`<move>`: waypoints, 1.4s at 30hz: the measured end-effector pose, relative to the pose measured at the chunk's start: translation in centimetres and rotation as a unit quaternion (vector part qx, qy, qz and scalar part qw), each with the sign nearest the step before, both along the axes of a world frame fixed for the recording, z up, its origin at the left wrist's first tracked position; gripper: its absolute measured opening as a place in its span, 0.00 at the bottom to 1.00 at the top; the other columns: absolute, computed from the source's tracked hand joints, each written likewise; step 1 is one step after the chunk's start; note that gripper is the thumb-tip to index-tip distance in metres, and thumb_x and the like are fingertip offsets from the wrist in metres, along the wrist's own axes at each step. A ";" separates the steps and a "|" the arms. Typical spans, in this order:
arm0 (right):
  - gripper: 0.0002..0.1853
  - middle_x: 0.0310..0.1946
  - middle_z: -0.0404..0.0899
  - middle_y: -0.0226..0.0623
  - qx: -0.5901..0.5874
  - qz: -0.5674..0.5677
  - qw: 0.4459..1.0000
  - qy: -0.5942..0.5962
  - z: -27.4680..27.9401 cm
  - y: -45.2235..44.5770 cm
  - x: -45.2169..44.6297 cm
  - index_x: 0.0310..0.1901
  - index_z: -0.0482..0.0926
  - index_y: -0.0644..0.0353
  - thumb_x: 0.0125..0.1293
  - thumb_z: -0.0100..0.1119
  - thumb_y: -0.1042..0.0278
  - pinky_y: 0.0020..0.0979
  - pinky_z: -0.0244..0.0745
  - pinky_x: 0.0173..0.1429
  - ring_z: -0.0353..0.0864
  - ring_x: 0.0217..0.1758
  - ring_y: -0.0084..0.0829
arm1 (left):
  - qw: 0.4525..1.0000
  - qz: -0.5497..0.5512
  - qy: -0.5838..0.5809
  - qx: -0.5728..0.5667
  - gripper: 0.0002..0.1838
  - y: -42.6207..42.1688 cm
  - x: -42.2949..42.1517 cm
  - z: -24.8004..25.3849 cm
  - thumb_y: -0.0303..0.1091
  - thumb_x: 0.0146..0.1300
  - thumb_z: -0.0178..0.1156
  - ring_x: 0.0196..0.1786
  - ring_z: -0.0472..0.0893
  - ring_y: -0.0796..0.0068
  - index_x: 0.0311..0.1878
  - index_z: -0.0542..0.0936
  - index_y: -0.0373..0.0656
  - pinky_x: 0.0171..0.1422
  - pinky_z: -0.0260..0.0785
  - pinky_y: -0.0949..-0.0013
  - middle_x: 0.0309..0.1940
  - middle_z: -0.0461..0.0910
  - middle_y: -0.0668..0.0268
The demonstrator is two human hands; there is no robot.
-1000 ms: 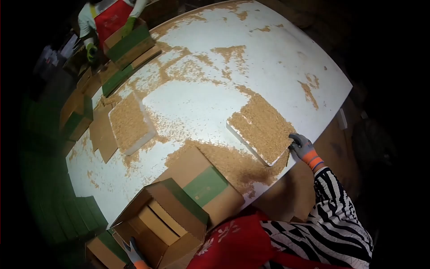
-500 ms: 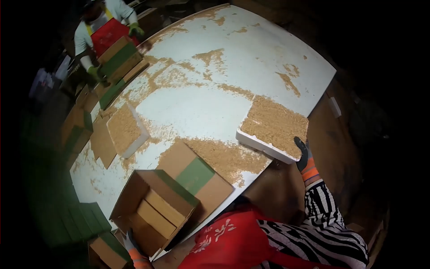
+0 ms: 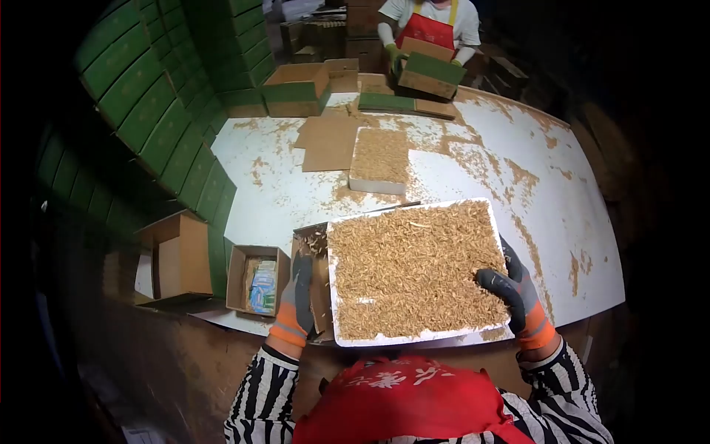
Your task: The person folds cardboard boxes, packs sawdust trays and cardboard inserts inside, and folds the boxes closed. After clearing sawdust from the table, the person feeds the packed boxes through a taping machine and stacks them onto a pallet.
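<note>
My right hand, in a grey, black and orange glove, grips the right edge of a white foam tray, its thumb on top. The tray is full of loose brown husk-like flakes and is held over a cardboard box, which it mostly hides. Against that box's left wall is my left hand, gloved alike and closed on the wall, with some fingers hidden. Left of it stands a small open box with blue and white packets inside.
Another flake-filled white tray sits mid-table beside flat cardboard sheets. Green boxes are stacked high at left. Open boxes stand behind. Across the white table, strewn with flakes, a co-worker handles a green-and-brown box.
My right hand has brought the foam tray from the table's right edge to above the cardboard box. My left hand stays at the box. The view has turned left.
</note>
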State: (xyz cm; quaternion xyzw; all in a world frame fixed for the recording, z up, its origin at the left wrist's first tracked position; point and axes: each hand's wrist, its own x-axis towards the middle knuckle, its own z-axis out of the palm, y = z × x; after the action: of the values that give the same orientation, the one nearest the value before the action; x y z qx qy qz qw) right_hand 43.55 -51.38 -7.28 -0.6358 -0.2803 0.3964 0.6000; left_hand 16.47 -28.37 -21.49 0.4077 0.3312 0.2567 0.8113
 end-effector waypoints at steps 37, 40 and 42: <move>0.31 0.29 0.83 0.46 -0.431 0.345 0.662 -0.507 -5.0 12.8 1.8 0.48 0.72 0.67 0.64 0.58 0.40 0.43 0.76 0.33 0.84 0.31 0.44 | 0.805 0.160 0.410 0.397 0.31 34.2 14.5 -13.7 0.51 0.58 0.68 0.55 0.78 0.58 0.54 0.74 0.35 0.60 0.70 0.59 0.53 0.77 0.55; 0.20 0.27 0.82 0.42 -0.364 0.362 0.581 -0.632 -8.5 12.5 1.0 0.42 0.74 0.66 0.66 0.53 0.51 0.40 0.75 0.29 0.84 0.30 0.40 | 0.736 0.103 0.573 0.346 0.45 35.2 20.0 -11.3 0.56 0.47 0.75 0.60 0.75 0.54 0.59 0.70 0.33 0.62 0.70 0.55 0.58 0.74 0.54; 0.21 0.27 0.82 0.43 -0.406 0.355 0.593 -0.598 -8.3 13.5 0.5 0.45 0.75 0.64 0.68 0.51 0.50 0.41 0.76 0.31 0.85 0.32 0.41 | 0.660 0.092 0.633 0.395 0.44 35.5 22.0 -13.5 0.58 0.42 0.76 0.57 0.77 0.55 0.56 0.70 0.38 0.60 0.70 0.54 0.53 0.75 0.53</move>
State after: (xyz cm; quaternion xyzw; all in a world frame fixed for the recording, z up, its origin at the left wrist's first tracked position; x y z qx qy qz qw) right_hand 44.06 -37.90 -15.59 -0.7579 -0.5899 0.1818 -0.2112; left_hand 38.44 7.15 -34.97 0.7212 0.6681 0.1164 0.1414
